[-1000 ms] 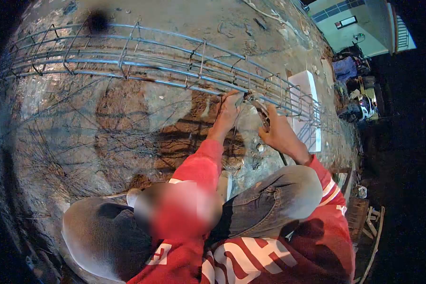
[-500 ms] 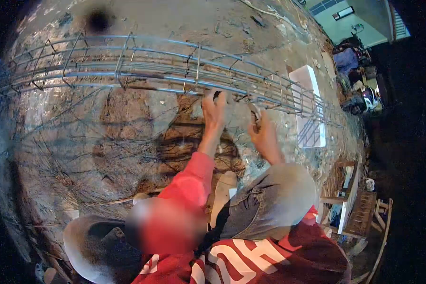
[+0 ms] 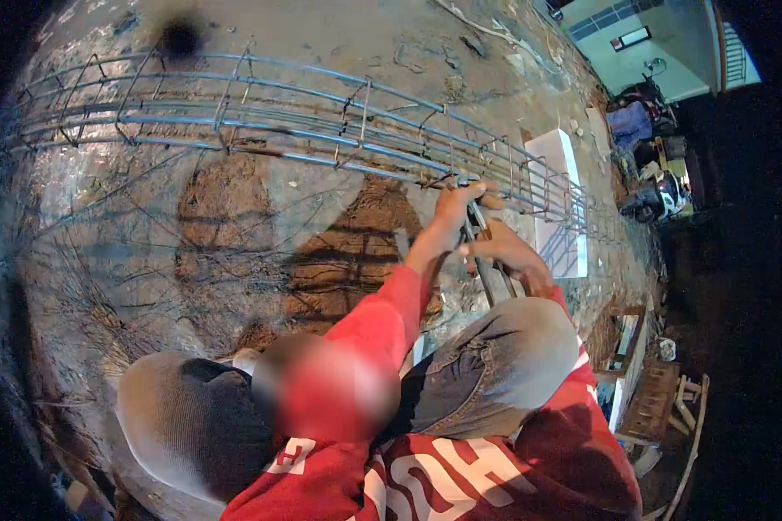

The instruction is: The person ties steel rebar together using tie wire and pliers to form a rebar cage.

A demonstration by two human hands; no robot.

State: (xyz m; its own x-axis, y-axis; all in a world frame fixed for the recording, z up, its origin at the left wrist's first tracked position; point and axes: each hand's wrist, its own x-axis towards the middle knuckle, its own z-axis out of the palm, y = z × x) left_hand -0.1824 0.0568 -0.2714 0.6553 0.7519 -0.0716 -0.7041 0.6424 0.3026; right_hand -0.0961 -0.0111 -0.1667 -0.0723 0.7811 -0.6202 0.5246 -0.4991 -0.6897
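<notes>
A long cage of steel reinforcing bars (image 3: 300, 135) with square stirrups stretches across the ground in front of me. My left hand (image 3: 450, 217) is closed at the cage's near lower bar, right beside the head of the pincers; what its fingers pinch is hidden. My right hand (image 3: 508, 245) grips a pair of steel pincers (image 3: 493, 280), whose two long handles point back toward my knee. The head of the pincers touches or nearly touches the bars, partly covered by my left fingers.
A white block (image 3: 558, 156) lies under the right end of the cage. Thin wires (image 3: 96, 295) are strewn over the muddy ground at left. Wooden pieces (image 3: 656, 399) stand at lower right, and a motorbike (image 3: 660, 195) is parked behind.
My left hand has moved right along the bar. My right hand has shifted slightly right and lower, and the pincers now show between my hands with their head at the cage.
</notes>
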